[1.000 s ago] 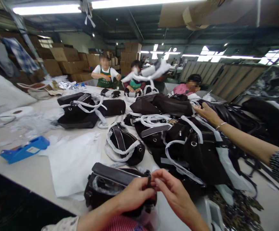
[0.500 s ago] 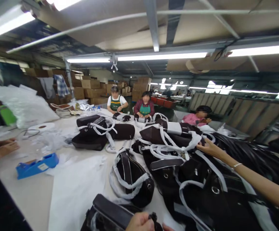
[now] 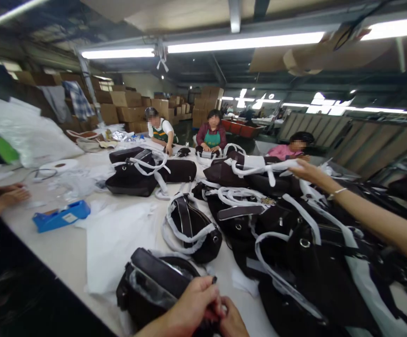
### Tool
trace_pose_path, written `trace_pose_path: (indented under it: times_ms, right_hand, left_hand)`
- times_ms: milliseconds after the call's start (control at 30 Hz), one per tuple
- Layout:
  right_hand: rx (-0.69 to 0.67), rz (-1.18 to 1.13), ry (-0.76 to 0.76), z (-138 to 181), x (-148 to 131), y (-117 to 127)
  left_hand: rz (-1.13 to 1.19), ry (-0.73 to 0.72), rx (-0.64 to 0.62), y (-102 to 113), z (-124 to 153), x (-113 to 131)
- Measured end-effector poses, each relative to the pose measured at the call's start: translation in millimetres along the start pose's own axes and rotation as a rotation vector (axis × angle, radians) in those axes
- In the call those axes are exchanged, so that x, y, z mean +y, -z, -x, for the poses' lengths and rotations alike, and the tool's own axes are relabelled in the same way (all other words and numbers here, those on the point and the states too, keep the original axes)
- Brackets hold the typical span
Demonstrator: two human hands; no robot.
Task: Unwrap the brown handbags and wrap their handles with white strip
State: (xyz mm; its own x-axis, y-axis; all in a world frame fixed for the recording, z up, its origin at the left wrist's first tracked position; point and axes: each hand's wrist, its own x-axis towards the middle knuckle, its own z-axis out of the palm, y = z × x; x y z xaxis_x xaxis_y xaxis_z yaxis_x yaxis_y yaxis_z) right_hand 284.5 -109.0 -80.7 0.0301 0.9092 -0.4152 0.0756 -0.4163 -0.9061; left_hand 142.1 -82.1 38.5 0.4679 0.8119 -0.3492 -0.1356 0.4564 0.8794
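At the bottom of the head view, my left hand (image 3: 196, 299) is closed in a pinch at the right end of a black handbag (image 3: 154, 276). A small dark bit shows by its fingertips. My right hand (image 3: 232, 319) meets it there, fingers curled and closed. What the two pinch is mostly hidden by the fingers. Clear plastic film covers part of this bag's side. Just beyond lies another black handbag (image 3: 189, 229), its handles wrapped in white. White sheets (image 3: 119, 248) of thin paper lie to the left.
A co-worker's arm (image 3: 358, 206) reaches in from the right, its hand at a white-wrapped strap (image 3: 277, 166). Piled black bags (image 3: 315, 276) fill the right side. A blue tape dispenser (image 3: 62, 216) stands left, near another person's hands (image 3: 11, 196). Several people sit across the table.
The view has tipped downward, bringing more of both my hands into sight. On the right, the co-worker's hand has pulled the white-wrapped strap out straighter. A person across the table has stretched an arm forward.
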Motion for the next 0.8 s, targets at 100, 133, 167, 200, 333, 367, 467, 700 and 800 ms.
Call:
trace_pose_path:
  times_ms: [100,133,167,200,333,367,467,700,800]
  right_hand:
    - [0.081,-0.001,-0.016,3,9,-1]
    - [0.103,0.012,-0.016,4,10,1]
    - [0.124,0.028,-0.009,5,11,4]
    - [0.146,0.041,0.004,7,10,6]
    - [0.197,0.293,0.125,12,-7,10]
    - [0.198,0.406,0.161,13,-12,11]
    - [0.153,0.654,0.224,16,-24,21]
    - [0.266,0.672,0.148,18,2,69]
    - [0.301,0.67,0.158,15,13,73]
  left_hand:
    - [0.096,-0.032,0.088,17,7,11]
    - [0.141,-0.027,0.12,25,8,12]
    - [0.184,-0.013,0.147,32,9,12]
    - [0.22,0.003,0.164,38,9,12]
    - [0.258,0.024,0.177,46,9,10]
    - [0.259,0.024,0.177,46,9,11]
    - [0.291,0.019,0.184,54,13,19]
    - [0.37,-0.023,0.523,162,62,64]
    - [0.356,-0.002,0.643,201,80,66]
